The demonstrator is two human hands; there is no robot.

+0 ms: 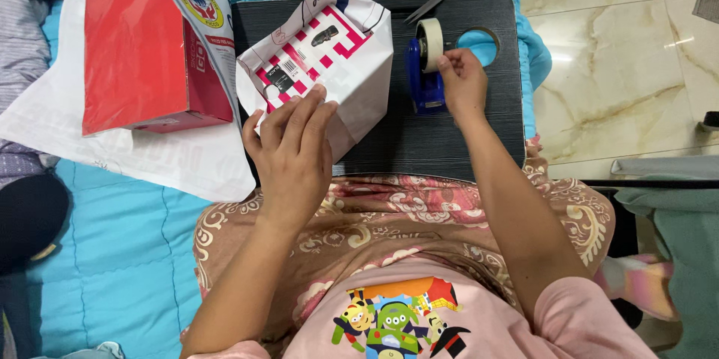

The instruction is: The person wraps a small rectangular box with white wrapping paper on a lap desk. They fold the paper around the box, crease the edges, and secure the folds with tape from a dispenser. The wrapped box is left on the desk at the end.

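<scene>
Wrapping at a black lap desk (389, 153) over a blue bed (112, 232), marble floor to the right.
Left hand (293, 151) spread flat on the half-wrapped pink box (314, 52); right hand (462, 83) just beside it, fingertips pinched on the tape roll (428, 43) in its blue dispenser (421, 86).
</scene>
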